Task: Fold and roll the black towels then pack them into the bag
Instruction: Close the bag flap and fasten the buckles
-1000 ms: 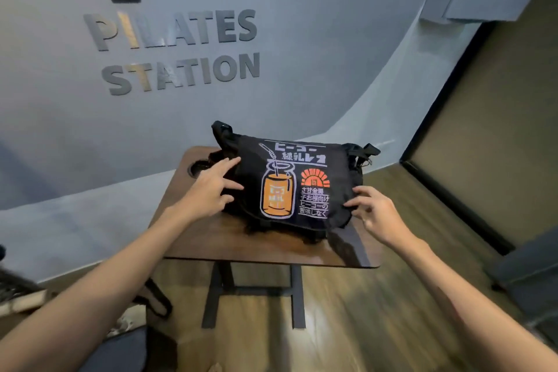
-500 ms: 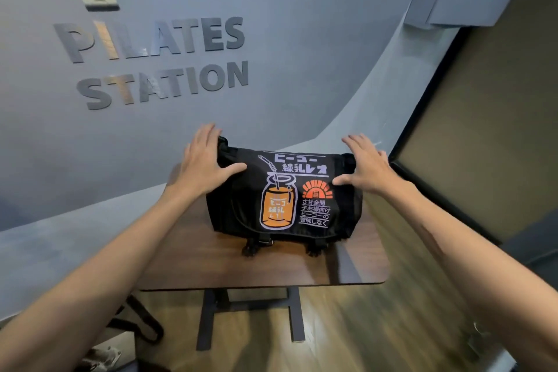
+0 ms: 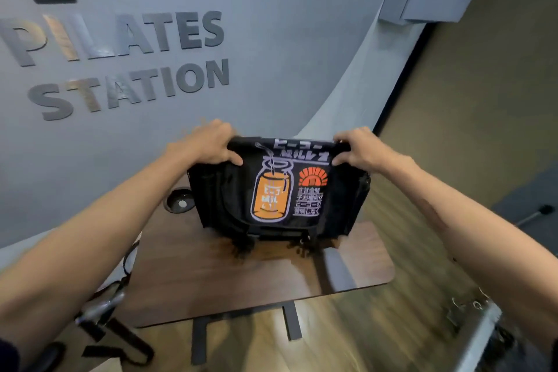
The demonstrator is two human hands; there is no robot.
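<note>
Head view. The black bag (image 3: pixel 277 190), printed with an orange jar and white characters, sits toward the far edge of the wooden tabletop (image 3: pixel 211 275), its front flap facing the camera. The left hand (image 3: pixel 208 143) is closed around the bag's top left corner, thumb on the front face and fingers curled over the back. The right hand (image 3: pixel 360 148) is closed in the same way around the top right corner. Whether the bag's base touches the tabletop or is raised just off it cannot be told; the lower edge is blurred. A round grommet hole (image 3: pixel 180 204) lies near the far left corner of the tabletop, just beside the bag. No towels are visible.
</note>
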